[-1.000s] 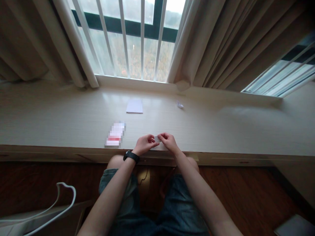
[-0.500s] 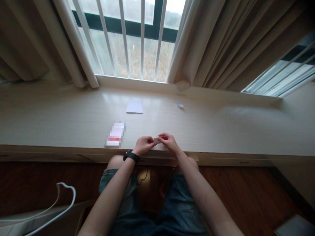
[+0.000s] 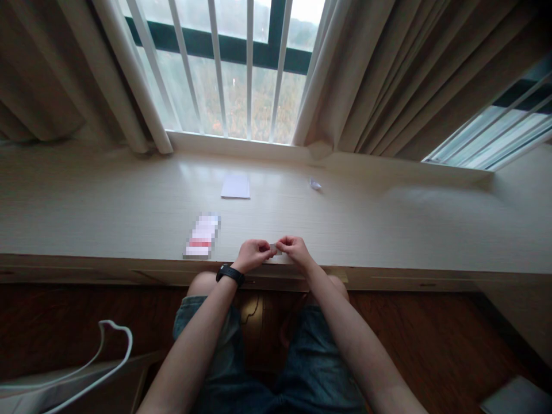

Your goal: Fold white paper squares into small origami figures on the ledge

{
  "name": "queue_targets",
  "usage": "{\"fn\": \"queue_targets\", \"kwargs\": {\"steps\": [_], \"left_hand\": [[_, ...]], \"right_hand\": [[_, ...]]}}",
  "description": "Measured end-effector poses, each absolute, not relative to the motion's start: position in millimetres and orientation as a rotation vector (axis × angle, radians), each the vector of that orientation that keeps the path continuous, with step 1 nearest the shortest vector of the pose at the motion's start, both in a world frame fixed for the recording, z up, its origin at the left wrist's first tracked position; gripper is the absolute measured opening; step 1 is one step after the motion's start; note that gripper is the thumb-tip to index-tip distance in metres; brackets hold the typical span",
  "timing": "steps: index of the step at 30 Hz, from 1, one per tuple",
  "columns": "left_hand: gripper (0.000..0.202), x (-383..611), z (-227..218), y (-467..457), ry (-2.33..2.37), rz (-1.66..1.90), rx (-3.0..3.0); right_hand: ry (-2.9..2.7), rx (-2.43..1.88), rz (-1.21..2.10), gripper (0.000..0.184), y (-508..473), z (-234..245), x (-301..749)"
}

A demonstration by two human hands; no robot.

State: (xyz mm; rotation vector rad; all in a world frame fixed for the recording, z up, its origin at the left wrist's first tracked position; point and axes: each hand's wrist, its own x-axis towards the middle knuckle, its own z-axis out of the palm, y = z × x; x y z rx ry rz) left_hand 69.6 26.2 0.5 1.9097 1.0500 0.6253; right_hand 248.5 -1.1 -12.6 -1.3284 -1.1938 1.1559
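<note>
Between my two hands, just above the front edge of the desk, is a small piece of white paper (image 3: 273, 247). My left hand (image 3: 254, 255), with a black watch on its wrist, pinches the paper's left side. Thumb and fingers of my right hand (image 3: 295, 250) are closed on its right side. My fingers cover much of the paper, so its full shape is hidden. To the left of my left hand lies a flat oblong item (image 3: 202, 236), pixelated, white with a red band.
A white sheet or pad of paper (image 3: 236, 187) lies farther back on the pale desk (image 3: 388, 230). A small crumpled whitish scrap (image 3: 315, 184) is right of it. Curtains (image 3: 379, 75) and a barred window stand behind. White tubing (image 3: 129, 339) curves at lower left.
My right hand has dipped very slightly, and the paper between my fingers has shifted a little. Everything else on the desk stays in place.
</note>
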Motion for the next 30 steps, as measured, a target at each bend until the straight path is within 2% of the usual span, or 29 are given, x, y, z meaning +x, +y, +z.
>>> {"fn": "queue_targets", "kwargs": {"steps": [18,30], "left_hand": [[0.042,66.6,0.0,26.2,1.047,0.611,1.983],[0.039,66.6,0.2,26.6,1.085,0.644,1.949]], "right_hand": [[-1.207,-1.327,1.121,0.028,0.1,-16.7,249.1],[-1.268,-1.341,1.11,0.032,-3.5,-17.1,251.4]]}}
